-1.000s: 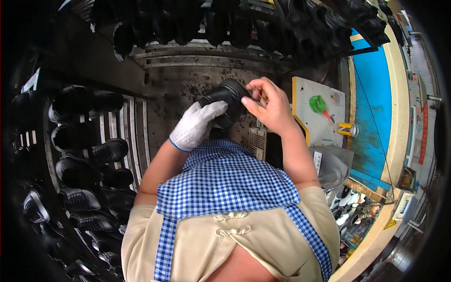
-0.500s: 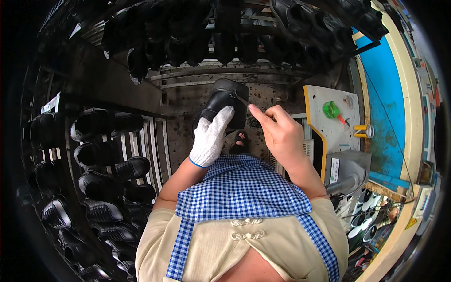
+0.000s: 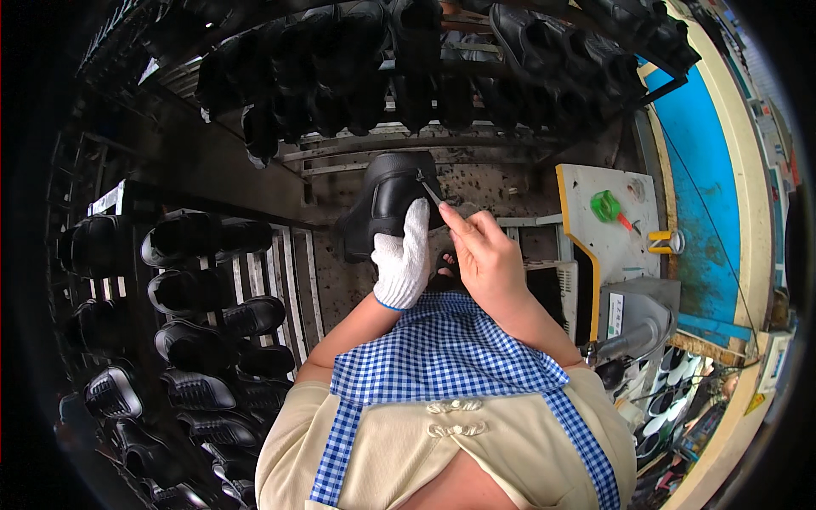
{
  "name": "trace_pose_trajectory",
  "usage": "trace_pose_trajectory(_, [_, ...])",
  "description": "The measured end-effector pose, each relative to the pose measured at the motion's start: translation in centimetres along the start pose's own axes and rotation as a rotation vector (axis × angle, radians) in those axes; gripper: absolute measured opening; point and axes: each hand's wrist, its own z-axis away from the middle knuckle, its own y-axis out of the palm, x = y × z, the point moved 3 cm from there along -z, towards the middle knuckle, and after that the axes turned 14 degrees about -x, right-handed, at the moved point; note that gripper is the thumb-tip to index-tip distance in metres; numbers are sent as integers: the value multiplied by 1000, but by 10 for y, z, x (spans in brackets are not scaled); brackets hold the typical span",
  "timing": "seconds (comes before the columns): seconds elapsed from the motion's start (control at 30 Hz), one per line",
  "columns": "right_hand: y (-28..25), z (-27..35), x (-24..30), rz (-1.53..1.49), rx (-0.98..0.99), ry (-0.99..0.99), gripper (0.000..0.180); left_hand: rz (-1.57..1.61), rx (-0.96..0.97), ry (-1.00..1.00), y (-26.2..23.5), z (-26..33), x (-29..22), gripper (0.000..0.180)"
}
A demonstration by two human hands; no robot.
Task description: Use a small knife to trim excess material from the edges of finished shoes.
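A black leather shoe [image 3: 393,197] is held up in front of me. My left hand [image 3: 401,265], in a white knitted glove, grips it from the near side, with the thumb along the leather. Bare, my right hand [image 3: 493,270] is closed in a pinch on a slim metal tool [image 3: 431,192]. The tool's thin tip touches the upper near the right edge of the shoe. Its handle is mostly hidden in my fingers, so its exact kind cannot be made out.
Racks of black shoes stand at the left [image 3: 189,340] and along the far side [image 3: 416,93]. A white table [image 3: 586,200] at the right carries a green tape roll [image 3: 606,206]. Beside it stand a yellow-and-white cup [image 3: 665,242] and a grey machine [image 3: 637,310].
The shoe has turned in my left hand, showing more of its side. My left hand has moved slightly right and nearer; my right hand has followed the shoe, shifting left and nearer, still holding the tool.
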Motion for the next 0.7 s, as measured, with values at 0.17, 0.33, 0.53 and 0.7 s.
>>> trace_pose_trajectory(0.17, [8, 0, -2, -35, -23, 20, 42, -99, 6, 80, 1, -4, 3, 28])
trace_pose_trajectory(0.33, [26, -12, 0, -57, -66, -1, 42, -29, -127, 123, 5, -8, -3, 27])
trace_pose_trajectory(0.53, [33, -41, -8, -313, -277, 62, 37, -42, -91, 116, 7, 6, -1, 30])
trace_pose_trajectory(0.7, [25, -47, -14, -477, -217, 162, 36, 71, 14, 1, 2, 3, -10, 31])
